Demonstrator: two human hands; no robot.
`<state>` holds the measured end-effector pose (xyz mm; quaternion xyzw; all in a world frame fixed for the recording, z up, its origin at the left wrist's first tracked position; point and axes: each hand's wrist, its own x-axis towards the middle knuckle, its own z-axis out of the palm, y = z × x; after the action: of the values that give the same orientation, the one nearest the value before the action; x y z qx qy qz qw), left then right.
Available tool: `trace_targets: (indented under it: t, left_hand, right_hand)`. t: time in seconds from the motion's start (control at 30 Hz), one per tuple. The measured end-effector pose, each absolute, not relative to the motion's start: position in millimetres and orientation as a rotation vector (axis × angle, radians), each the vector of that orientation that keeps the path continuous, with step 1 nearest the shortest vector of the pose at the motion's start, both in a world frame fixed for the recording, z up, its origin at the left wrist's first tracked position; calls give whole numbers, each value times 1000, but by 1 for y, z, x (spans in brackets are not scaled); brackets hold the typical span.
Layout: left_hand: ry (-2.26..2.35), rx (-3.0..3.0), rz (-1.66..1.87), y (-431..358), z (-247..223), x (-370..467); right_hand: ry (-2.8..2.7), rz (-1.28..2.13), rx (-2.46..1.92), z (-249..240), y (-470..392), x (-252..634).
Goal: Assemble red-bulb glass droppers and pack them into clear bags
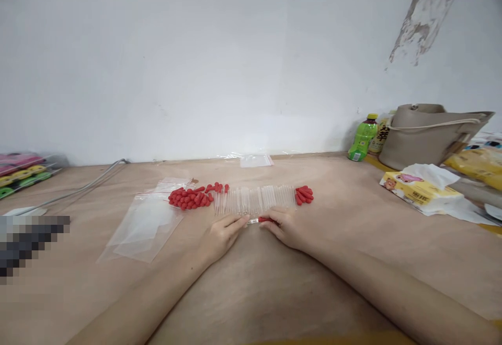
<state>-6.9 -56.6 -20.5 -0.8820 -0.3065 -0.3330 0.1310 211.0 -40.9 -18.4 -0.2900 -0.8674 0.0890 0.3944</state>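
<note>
My left hand (224, 234) is closed on a thin clear dropper tube (253, 221), held level just above the brown tabletop. Closed on a red rubber bulb (263, 219), my right hand (285, 227) meets the tube's right end; whether the bulb is seated on it is too small to tell. Right behind the hands lies a row of clear tubes (254, 198) side by side. A heap of red bulbs (190, 198) sits left of the row, with several bulbs at the row's upper left end. Another small group of red bulbs (304, 195) lies to the right.
Clear plastic bags (137, 230) lie flat on the left, another small bag (255, 161) by the wall. A grey cable (94, 182) crosses the far left. At right stand a green bottle (363, 138), a beige bag (411, 136) and a yellow tissue pack (421, 191).
</note>
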Motion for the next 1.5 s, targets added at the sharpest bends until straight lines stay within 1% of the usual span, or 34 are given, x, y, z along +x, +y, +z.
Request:
trace_targets:
  t: [0.07,0.17,0.4,0.73,1.07,1.17,1.3,1.43,1.5]
  left_hand:
    - [-997,-2554,-1027,-56,-18,-8]
    - [-1077,-2598,-975,-57,-17,-9]
    - [-993,-2646,-991,-58,-18,-8]
    - [-920,-2649,-958,-58,-21,-5]
    - [-1057,-2680,-1015,-59,-19,-1]
    - [-1012,-2722,-1041,-61,-18,-2]
    - [-1028,-2640,-1145,-62,-14,-6]
    - [-1287,-2264,-1407,-50,-7,-19]
    - [-1365,-2122,-1454,-40,-5,-29]
  right_hand:
    - [-2150,285,-775,-19,-39,213]
    - [-2137,349,-777,-23,-37,217]
    - [-2182,326,-666,-27,-35,220]
    - [-2279,229,-676,-27,-38,219]
    - [-2195,325,-704,-21,-38,216]
    - [-2137,322,-715,-21,-37,218]
    - [-2081,226,-727,-16,-32,226]
    - [-1823,-2,-914,-13,-9,250]
    - [-1692,-120,-1013,-16,7,268]
